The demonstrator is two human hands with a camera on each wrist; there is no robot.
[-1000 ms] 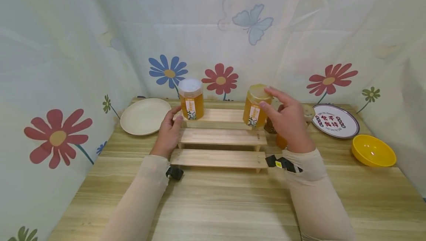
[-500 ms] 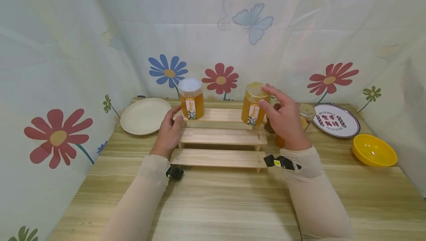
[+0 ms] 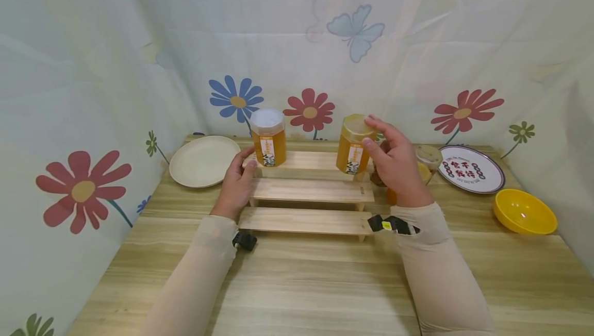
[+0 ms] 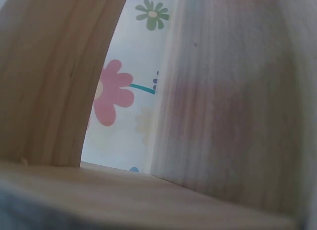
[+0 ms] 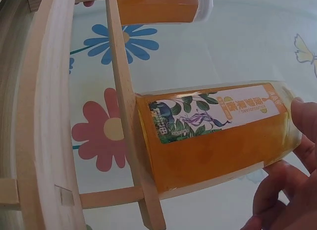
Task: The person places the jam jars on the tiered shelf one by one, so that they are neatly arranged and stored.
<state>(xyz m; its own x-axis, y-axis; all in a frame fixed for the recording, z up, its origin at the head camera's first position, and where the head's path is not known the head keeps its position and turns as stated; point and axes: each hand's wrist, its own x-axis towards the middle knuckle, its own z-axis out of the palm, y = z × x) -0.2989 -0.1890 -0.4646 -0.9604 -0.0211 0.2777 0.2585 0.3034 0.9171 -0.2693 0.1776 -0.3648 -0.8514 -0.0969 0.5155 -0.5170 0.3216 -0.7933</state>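
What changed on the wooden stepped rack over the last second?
The right hand lowered the yellow-lidded honey jar onto the top step of the wooden stepped rack, right end, and still grips its lid. The left hand stayed at the rack's left end; the white-lidded honey jar did not move.

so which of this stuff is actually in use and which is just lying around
In use:
right hand gripping the yellow-lidded honey jar
left hand on the stepped wooden rack
white-lidded honey jar on the top step

Lying about:
cream plate
printed plate
yellow bowl
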